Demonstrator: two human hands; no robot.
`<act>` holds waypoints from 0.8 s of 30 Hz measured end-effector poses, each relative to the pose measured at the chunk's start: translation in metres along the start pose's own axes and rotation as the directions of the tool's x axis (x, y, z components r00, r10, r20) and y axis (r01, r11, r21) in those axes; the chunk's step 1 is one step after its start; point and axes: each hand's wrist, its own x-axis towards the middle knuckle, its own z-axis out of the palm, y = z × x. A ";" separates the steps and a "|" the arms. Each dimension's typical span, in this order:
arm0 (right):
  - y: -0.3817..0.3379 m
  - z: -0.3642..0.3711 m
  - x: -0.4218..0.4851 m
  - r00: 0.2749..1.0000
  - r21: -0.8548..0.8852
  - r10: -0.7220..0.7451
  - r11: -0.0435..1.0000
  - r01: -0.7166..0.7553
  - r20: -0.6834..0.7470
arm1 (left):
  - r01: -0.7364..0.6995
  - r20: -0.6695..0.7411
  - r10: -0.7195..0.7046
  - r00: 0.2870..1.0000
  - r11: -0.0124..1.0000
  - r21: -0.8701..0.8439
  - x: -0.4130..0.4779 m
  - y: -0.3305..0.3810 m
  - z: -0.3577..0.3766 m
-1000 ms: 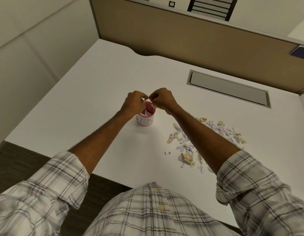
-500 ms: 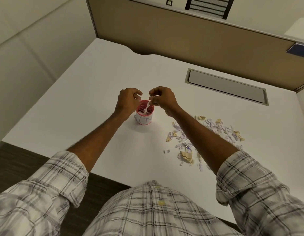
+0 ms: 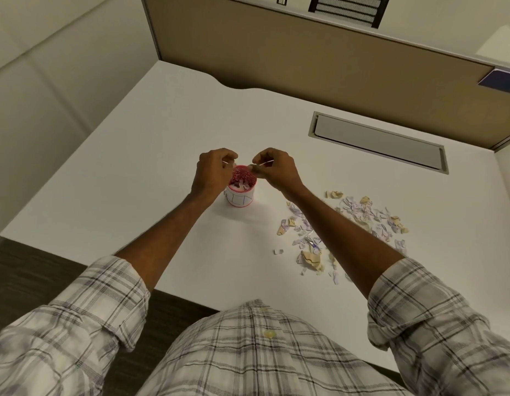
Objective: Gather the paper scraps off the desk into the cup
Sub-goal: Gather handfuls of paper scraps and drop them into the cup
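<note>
At the centre of the frame we hold both hands over the small white paper cup with a red rim and red speckled lining (image 3: pixel 240 192), which stands upright on the white counter (image 3: pixel 134 172). The left hand (image 3: pixel 212 174) sits at the cup's left rim, its fingers (image 3: pixel 229 159) curled in; a thin pale sliver shows at the tips, but we cannot tell whether it is a pinched scrap. The right hand (image 3: pixel 275 171) hovers just beside the right rim, fingers (image 3: pixel 261 164) pinched nearly closed on what looks like a small pale scrap. Pale pieces already lie inside the cup.

The remaining torn paper scraps, white, lilac-printed and tan (image 3: pixel 342 232), lie scattered at the right centre of the frame, well apart from the cup, partly behind the right forearm.

Procedure for this step, as we judge it:
- Bring the fingertips over the mouth, inside the rim line, before opening them.
- Release low; light scraps drift.
- Steady the cup with the left hand; it looks light and may tip.
- Rub the fingertips apart to free any clinging piece.

Most of the scraps are yet to be gathered.
</note>
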 end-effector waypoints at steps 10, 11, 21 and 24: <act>0.131 -0.037 -0.085 0.987 -0.606 -0.061 0.783 0.138 0.147 | 0.048 0.113 -0.089 0.990 0.945 0.325 -0.037 -0.096 0.027; 0.144 -0.040 -0.096 0.985 -0.636 -0.063 0.757 0.150 0.158 | 0.004 0.170 -0.075 0.983 0.922 0.387 -0.042 -0.101 0.029; 0.217 -0.060 -0.182 0.988 -0.748 0.026 0.656 0.099 0.153 | -0.267 0.331 0.039 0.943 0.684 0.679 -0.081 -0.119 0.044; 0.223 -0.066 -0.191 0.993 -0.754 0.043 0.655 0.057 0.112 | -0.212 0.265 0.048 0.963 0.744 0.633 -0.079 -0.117 0.042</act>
